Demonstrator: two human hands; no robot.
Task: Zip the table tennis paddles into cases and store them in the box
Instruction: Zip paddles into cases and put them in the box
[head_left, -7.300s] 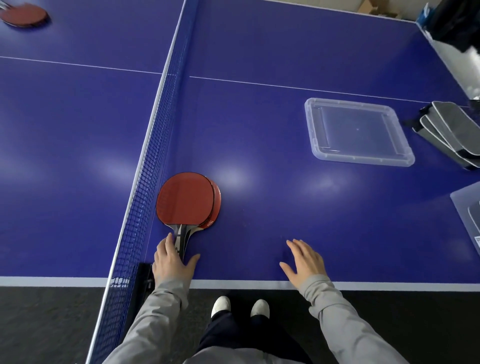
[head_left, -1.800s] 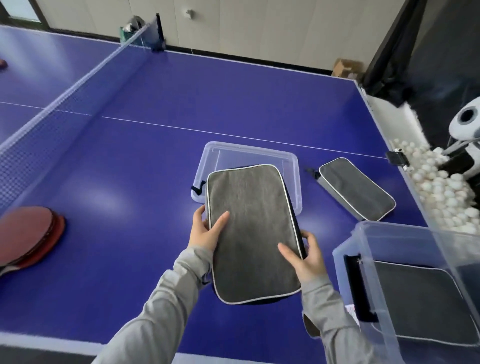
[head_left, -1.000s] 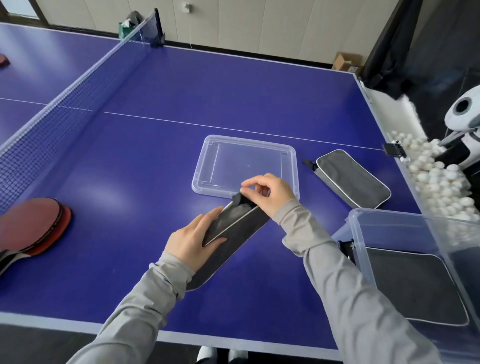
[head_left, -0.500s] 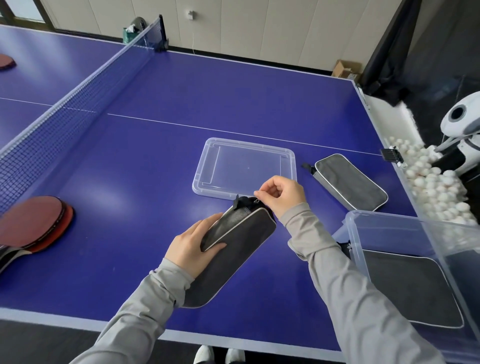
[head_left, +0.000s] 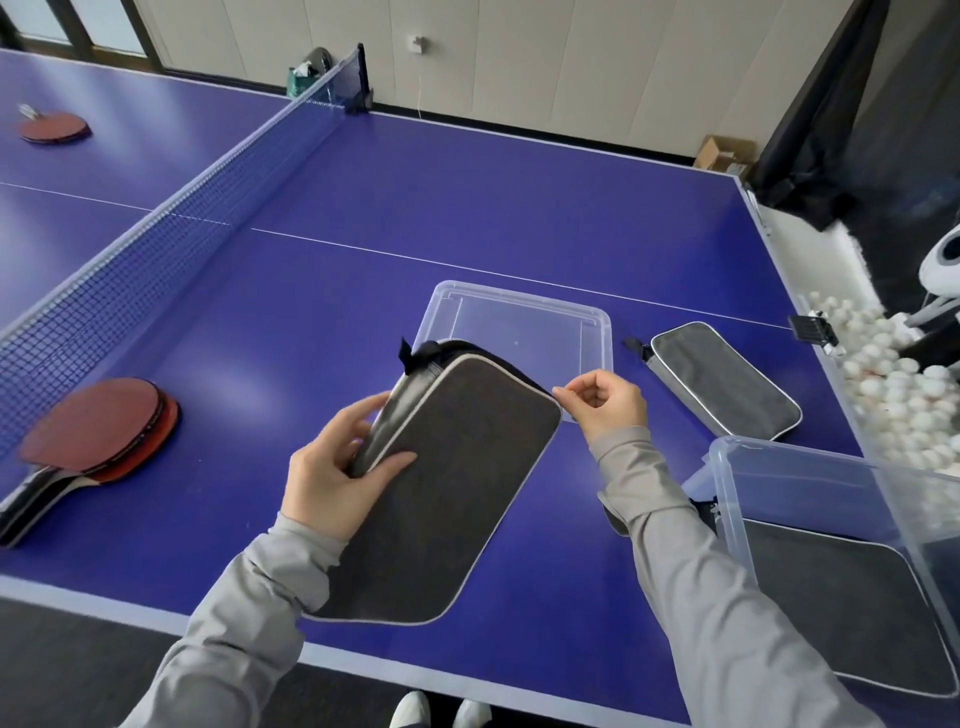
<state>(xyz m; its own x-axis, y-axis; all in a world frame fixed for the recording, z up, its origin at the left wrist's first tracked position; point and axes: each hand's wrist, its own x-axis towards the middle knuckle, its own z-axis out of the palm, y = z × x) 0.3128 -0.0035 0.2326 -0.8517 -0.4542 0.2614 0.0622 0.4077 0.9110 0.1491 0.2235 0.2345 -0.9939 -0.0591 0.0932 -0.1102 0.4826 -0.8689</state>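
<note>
Case (head_left: 447, 478) felt light and floppy; my left hand (head_left: 332, 473) gripped its edge, my right hand (head_left: 602, 402) pinched the zipper corner.

A single head-worn camera looks forward and down from above the table's (head_left: 467, 197) near edge, facing across it toward the far wall. It sits close over the hands at the lower centre. The wide angle takes in the net (head_left: 156, 249) at left and the table's right edge.

Bright even light, soft glare on table (head_left: 493, 208), wide-angle edge warp, blurred paddles (head_left: 98, 431)
</note>
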